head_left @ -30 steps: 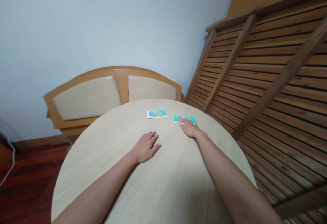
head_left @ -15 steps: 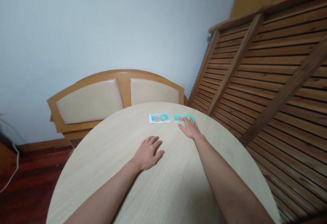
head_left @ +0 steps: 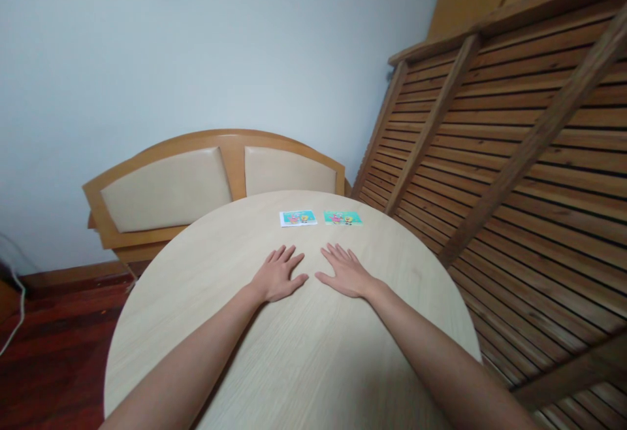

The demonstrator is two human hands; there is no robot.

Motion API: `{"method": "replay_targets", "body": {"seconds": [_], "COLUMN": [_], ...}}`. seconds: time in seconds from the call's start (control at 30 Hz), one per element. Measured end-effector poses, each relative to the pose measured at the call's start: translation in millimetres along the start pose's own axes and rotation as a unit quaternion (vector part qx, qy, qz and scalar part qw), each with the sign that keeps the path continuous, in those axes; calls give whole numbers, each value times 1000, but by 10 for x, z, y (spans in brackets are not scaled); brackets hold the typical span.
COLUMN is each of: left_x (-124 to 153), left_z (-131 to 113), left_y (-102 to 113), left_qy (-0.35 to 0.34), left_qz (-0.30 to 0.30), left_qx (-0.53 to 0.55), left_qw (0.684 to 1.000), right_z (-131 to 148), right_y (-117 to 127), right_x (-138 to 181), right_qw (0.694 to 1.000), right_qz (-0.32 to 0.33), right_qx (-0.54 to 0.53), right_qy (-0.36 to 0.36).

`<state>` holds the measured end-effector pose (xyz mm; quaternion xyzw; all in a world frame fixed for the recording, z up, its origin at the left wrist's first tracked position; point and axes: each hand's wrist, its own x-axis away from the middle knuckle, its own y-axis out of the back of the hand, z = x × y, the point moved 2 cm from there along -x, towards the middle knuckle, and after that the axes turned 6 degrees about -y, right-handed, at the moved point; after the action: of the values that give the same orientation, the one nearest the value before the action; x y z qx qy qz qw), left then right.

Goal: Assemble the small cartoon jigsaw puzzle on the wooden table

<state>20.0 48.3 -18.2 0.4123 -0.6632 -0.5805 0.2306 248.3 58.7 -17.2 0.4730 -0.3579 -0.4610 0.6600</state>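
Two cartoon picture cards lie side by side toward the far part of a round, pale wooden table (head_left: 196, 299). The left card (head_left: 298, 218) has a white margin on its left side; the right card (head_left: 342, 218) is green-teal with a pink and a yellow figure. My left hand (head_left: 279, 274) rests palm down on the tabletop, fingers spread, nearer to me than the left card. Below the right card, also palm down with its fingers apart, is my right hand (head_left: 345, 270). Neither hand touches a card or holds anything.
Behind the table stands a wooden headboard (head_left: 236, 168) with cream padded panels, against a pale wall (head_left: 220, 44). A slatted wooden frame (head_left: 490, 155) leans at the right. Dark red floor (head_left: 59, 345) and a white cable (head_left: 20, 312) show at the left.
My right hand has come off the right card and back toward me, beside my left hand. The left hand's fingers are spread wider. The view has shifted slightly.
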Motion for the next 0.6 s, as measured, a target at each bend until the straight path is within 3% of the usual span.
{"method": "replay_targets", "body": {"seconds": [0.2,0.47,0.6], "left_x": [89,100,84], "left_z": [-61,-132,-137], "left_y": [1,58,74], "left_qy": [-18,1,6], "left_qz": [10,33,36], "left_qx": [-13,-12,-7], "left_qw": [1000,999,999], "right_z": [166,168,26], "right_y": [-24,23,67], "right_x": [236,221,60], "right_qw": [1000,1000,1000], "right_qz": [1,-6,-17], "right_qx": [-16,-10,19], "right_qy": [5,-1,-5]}}
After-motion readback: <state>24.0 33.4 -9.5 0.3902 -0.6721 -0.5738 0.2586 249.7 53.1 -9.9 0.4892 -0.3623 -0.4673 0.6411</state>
